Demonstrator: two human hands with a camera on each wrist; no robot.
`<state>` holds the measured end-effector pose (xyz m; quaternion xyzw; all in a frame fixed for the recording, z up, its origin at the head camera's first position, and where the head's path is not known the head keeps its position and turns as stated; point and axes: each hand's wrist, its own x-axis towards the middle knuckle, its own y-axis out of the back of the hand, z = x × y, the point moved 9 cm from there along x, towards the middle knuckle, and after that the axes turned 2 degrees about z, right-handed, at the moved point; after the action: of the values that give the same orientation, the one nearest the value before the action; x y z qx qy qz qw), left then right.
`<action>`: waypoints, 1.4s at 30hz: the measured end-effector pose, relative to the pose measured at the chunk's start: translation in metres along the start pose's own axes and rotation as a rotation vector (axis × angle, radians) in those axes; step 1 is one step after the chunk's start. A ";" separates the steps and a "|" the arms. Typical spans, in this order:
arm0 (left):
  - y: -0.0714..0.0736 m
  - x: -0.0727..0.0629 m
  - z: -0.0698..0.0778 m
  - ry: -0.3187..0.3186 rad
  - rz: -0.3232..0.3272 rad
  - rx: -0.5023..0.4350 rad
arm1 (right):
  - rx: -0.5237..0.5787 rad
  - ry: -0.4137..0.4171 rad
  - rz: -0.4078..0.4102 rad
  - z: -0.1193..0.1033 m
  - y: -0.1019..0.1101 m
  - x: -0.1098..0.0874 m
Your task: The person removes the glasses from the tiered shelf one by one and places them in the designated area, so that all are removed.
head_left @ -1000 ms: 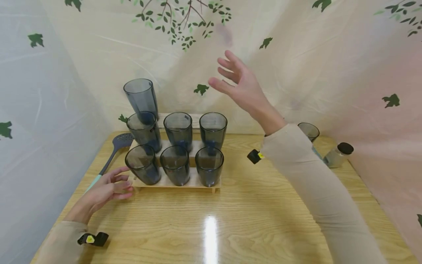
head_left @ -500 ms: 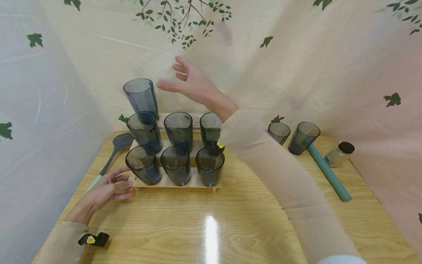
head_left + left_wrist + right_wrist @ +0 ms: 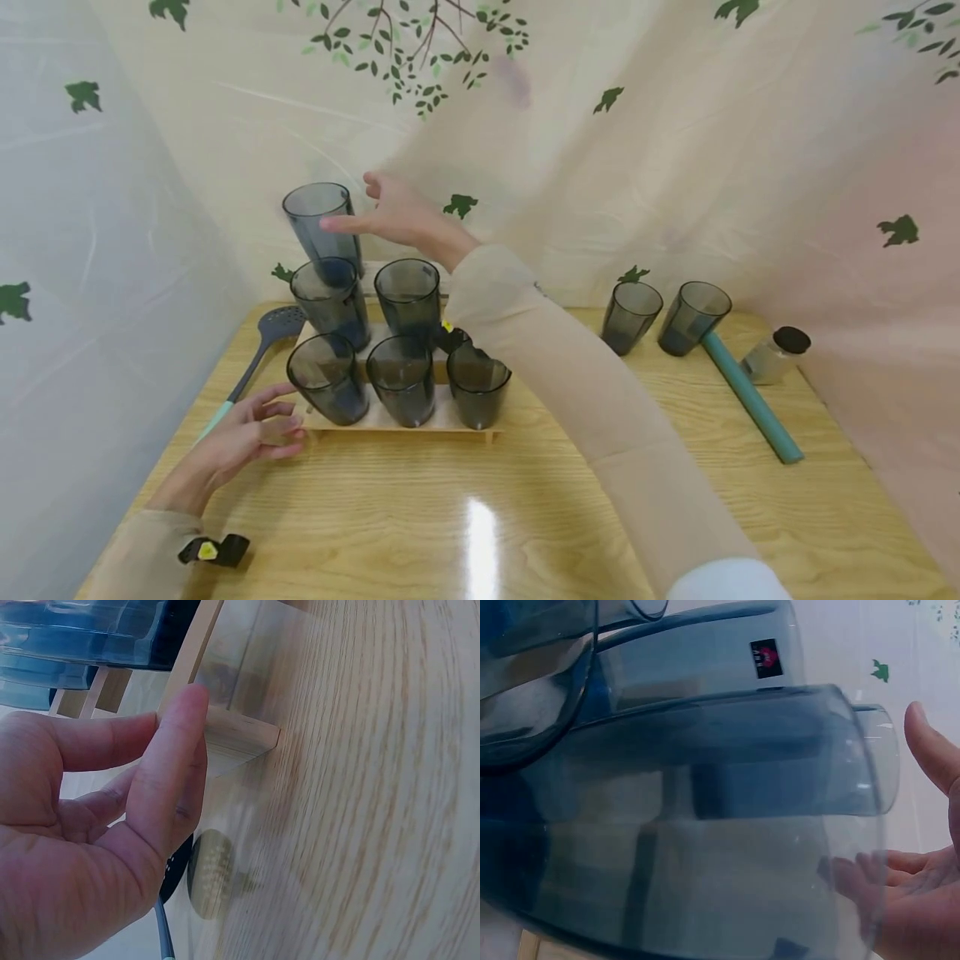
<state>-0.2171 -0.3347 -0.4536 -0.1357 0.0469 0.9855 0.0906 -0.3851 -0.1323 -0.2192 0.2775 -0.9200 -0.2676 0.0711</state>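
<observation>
Head view: right hand [image 3: 401, 212] spread beside the top glass [image 3: 327, 247]

With 12 o'clock at the far edge, the wood-grain surface [image 3: 570, 517] carried a tiered rack [image 3: 442, 408] at 11 o'clock; leaf-printed cloth [image 3: 570, 150] hung behind, and glare lay towards 6.

The top glass stood at the rack's 11 o'clock. The right hand's grip was wide, just at that glass's 3 o'clock, holding nothing. The left hand [image 3: 243, 433] was at the rack's 8 o'clock, fingers bent against its end; whether that grip pinched the wood could not be told. Five lower glasses [image 3: 402, 392] showed in front.

A slotted turner [image 3: 281, 323] lay at 10 o'clock; loose glasses [image 3: 632, 318], a teal handle [image 3: 753, 400] and a black-lidded jar [image 3: 772, 354] sat around 2.

The right sleeve [image 3: 592, 408] covered the middle tier's right end. In the right wrist view, smoky glass blurred some fingertips.
</observation>
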 end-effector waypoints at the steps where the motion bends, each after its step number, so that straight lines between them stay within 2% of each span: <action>1: 0.000 0.001 0.000 -0.001 -0.002 -0.003 | -0.003 -0.001 -0.005 0.001 -0.002 0.001; 8: -0.001 0.003 -0.002 -0.003 -0.007 -0.012 | -0.040 0.012 -0.014 0.002 -0.015 0.009; 17: 0.001 0.004 -0.002 -0.005 -0.010 -0.021 | -0.039 0.039 0.021 0.001 -0.027 0.021; 24: 0.001 0.002 -0.002 -0.006 -0.011 -0.020 | -0.062 0.024 0.036 0.002 -0.029 0.020; 42: 0.001 0.002 -0.002 0.002 -0.010 -0.028 | -0.087 0.095 0.052 -0.003 -0.029 0.020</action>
<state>-0.2183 -0.3352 -0.4563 -0.1383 0.0324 0.9854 0.0934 -0.3873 -0.1643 -0.2327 0.2627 -0.9099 -0.2918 0.1337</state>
